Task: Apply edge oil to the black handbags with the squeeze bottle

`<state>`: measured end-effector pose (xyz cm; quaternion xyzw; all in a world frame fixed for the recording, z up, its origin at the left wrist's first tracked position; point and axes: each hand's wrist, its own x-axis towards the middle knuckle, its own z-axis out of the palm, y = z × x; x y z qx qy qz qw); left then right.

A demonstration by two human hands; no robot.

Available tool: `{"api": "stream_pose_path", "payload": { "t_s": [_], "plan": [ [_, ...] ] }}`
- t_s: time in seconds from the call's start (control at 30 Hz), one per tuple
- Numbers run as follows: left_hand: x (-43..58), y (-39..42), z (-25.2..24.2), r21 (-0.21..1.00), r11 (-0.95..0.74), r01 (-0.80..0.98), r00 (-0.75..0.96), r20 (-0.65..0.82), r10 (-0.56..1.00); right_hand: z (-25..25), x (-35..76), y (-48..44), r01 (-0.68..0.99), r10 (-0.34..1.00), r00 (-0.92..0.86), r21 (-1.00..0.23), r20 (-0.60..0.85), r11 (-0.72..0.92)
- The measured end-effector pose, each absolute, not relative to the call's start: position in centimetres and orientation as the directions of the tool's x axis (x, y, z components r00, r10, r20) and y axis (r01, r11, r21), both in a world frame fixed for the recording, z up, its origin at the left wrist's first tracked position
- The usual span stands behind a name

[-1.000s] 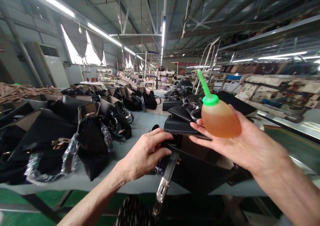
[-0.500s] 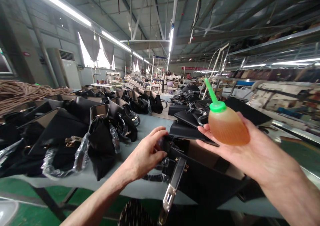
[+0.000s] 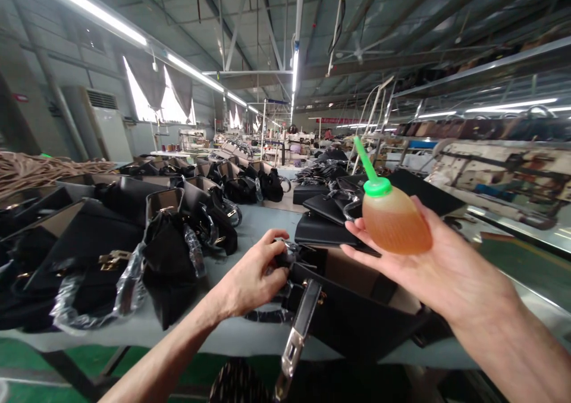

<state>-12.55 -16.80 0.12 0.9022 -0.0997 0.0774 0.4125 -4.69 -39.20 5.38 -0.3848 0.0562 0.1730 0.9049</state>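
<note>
On my upturned right palm rests a squeeze bottle, half-clear, with amber liquid and a green spout pointing up and left. My right fingers reach under and around its side. My left hand is curled at the near-left end of a black handbag, by its plastic-wrapped handle; the fingertips are partly hidden. That handbag lies open at the top, showing a beige lining. A strap with a metal clasp hangs from it over the table's front edge.
Several black handbags with plastic-wrapped handles crowd the grey-topped table on the left. Flat black pieces are stacked behind the open bag. Tan strips lie at far left. A sewing machine stands to the right.
The whole view has turned slightly to the right, so things sit further left. Both hands keep nearly the same pose, the bottle still in my right and my left at the handbag.
</note>
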Motion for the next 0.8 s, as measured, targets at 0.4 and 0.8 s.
{"api": "stream_pose_path", "payload": {
  "t_s": [0.4,0.8],
  "plan": [
    [-10.8,-17.6,1.7,0.554,-0.829,-0.071,0.989,0.149,0.015,5.1,-5.3,-38.6,-0.317,0.231,0.948,-0.720,-0.219,0.618],
    [-5.9,-19.5,5.0,0.156,-0.988,0.003,0.940,-0.337,-0.050,5.0,-5.5,-38.3,-0.309,0.246,0.949,-0.734,-0.196,0.605]
  ]
}}
